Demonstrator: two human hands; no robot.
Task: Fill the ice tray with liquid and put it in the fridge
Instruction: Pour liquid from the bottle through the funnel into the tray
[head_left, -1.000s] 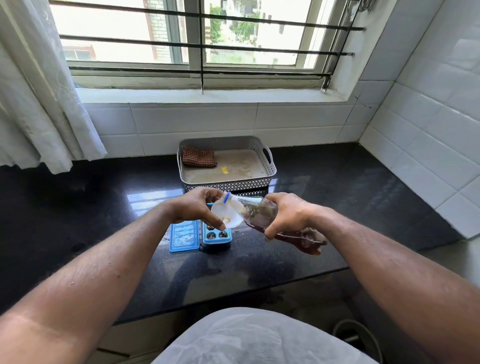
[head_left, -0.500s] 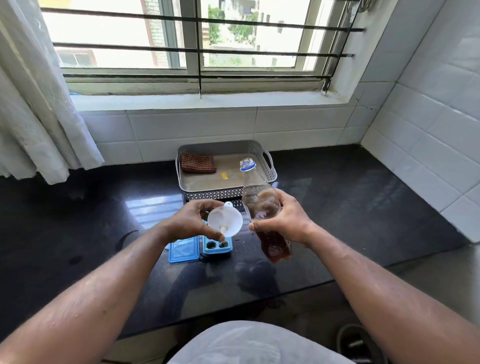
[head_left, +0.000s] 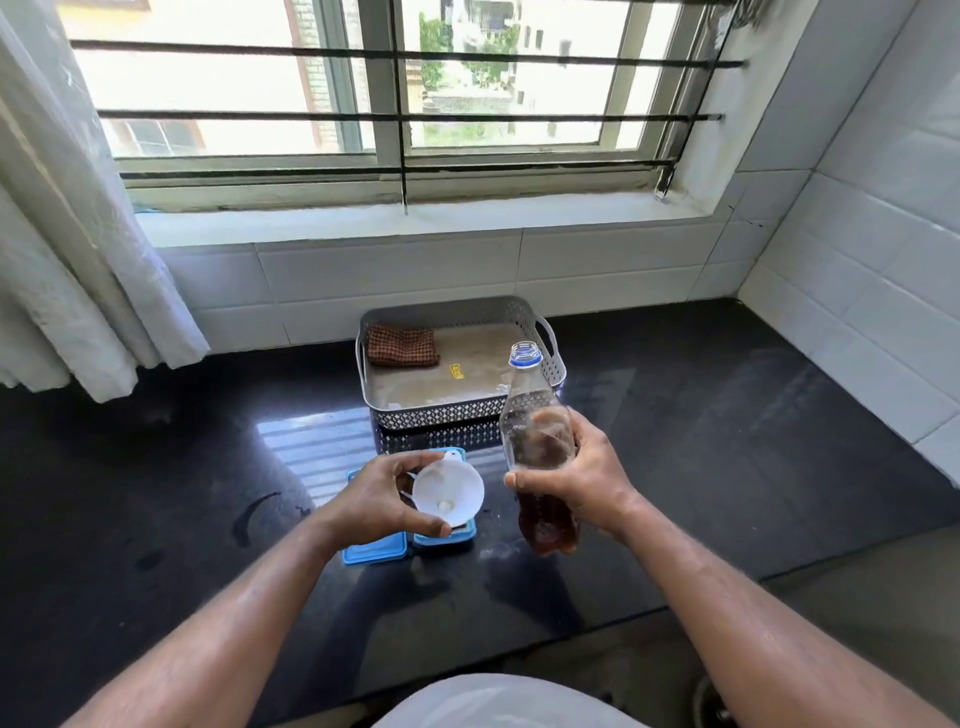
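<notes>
Nearest, the left grip (head_left: 374, 499) pinches a white funnel (head_left: 449, 491) by its rim over the blue ice tray (head_left: 447, 539) on the dark worktop (head_left: 208, 467); the right grip (head_left: 582, 478) clasps an upright bottle (head_left: 524, 395) of brown liquid. Beyond, a grey basket (head_left: 441, 415) holds a folded cloth (head_left: 402, 345).

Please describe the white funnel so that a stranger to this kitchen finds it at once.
Start at the barred window; below it a grey basket stands on the black counter. Just in front of it, the left hand holds the funnel above the blue ice tray. It alone is white and cone-shaped; the bottle beside it is clear.
</notes>
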